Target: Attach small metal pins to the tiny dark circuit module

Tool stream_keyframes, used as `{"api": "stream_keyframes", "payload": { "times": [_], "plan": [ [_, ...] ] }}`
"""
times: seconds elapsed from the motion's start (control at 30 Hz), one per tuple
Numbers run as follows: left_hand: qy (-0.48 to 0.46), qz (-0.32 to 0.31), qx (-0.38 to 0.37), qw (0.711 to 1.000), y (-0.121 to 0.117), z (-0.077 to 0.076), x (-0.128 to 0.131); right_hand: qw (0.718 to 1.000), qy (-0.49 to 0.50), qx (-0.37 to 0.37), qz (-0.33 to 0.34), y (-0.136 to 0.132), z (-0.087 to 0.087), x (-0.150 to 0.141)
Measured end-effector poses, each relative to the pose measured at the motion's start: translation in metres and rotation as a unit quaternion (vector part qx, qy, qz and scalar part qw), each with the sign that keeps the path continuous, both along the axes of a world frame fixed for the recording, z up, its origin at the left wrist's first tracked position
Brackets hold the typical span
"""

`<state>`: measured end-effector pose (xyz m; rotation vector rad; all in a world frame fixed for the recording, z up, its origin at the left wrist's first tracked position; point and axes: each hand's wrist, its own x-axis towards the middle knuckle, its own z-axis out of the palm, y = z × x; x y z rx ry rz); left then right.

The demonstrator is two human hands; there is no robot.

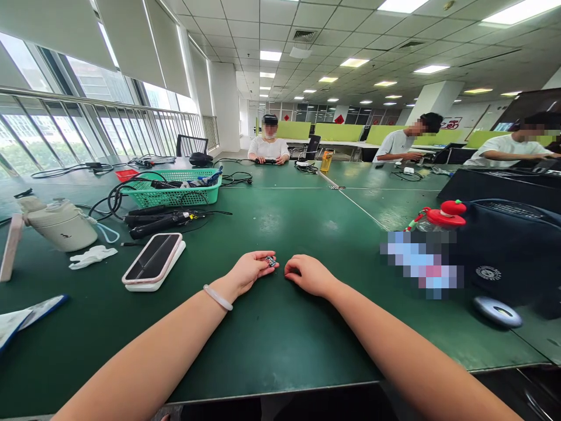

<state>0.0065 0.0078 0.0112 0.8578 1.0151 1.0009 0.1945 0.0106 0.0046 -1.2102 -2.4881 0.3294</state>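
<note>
Tabletop [284, 333], dark green, spreads beneath both hands, which are near each other toward its front edge. The left hand [250, 273], with a pale bracelet [218, 297] at the wrist, is nearly closed, pinching a small dark part [270, 262] with shiny bits at its fingertips. The right hand [312, 276] is just beside it, apart from the part, fingers curled toward the thumb; I cannot tell whether the tips hold anything. Left of the hands, a phone [153, 257] rests on a flat white object [144, 287], with a crumpled tissue [93, 256] and a beige bottle [61, 227] farther left. Beyond the phone, a green basket [175, 199] holds cords. On the right, a grey mouse [498, 313] lies near a dark bag [512, 248]. Across the table sits a person [267, 149] in a white shirt; two other people are farther right.
</note>
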Motion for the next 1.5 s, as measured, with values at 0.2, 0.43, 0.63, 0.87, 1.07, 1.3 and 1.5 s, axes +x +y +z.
{"api": "stream_keyframes", "payload": {
  "times": [0.2, 0.43, 0.63, 0.87, 1.07, 1.3, 1.5],
  "plan": [
    [-0.002, -0.004, 0.005, 1.000, 0.000, -0.001, 0.000, 0.998, -0.012, 0.005, -0.068, 0.003, 0.001, 0.004],
    [-0.007, -0.007, 0.010, 1.000, 0.000, -0.002, 0.000, 0.993, -0.073, 0.035, -0.085, 0.000, 0.003, 0.000],
    [0.014, -0.007, 0.014, 1.000, 0.002, -0.004, 0.001, 0.990, -0.108, 0.059, -0.075, -0.002, 0.002, -0.001],
    [0.063, -0.015, 0.034, 0.997, -0.001, -0.003, 0.005, 0.984, -0.121, 0.077, -0.110, -0.003, 0.001, -0.001],
    [0.115, -0.039, 0.093, 0.988, -0.002, -0.007, 0.006, 0.983, -0.060, 0.120, -0.126, -0.012, 0.010, -0.013],
    [0.140, -0.054, 0.112, 0.982, -0.004, -0.004, 0.007, 0.975, -0.096, 0.166, -0.110, -0.017, 0.009, -0.026],
    [0.131, -0.051, 0.107, 0.984, -0.005, -0.003, 0.007, 0.977, -0.074, 0.161, -0.116, -0.018, 0.010, -0.025]
  ]
}}
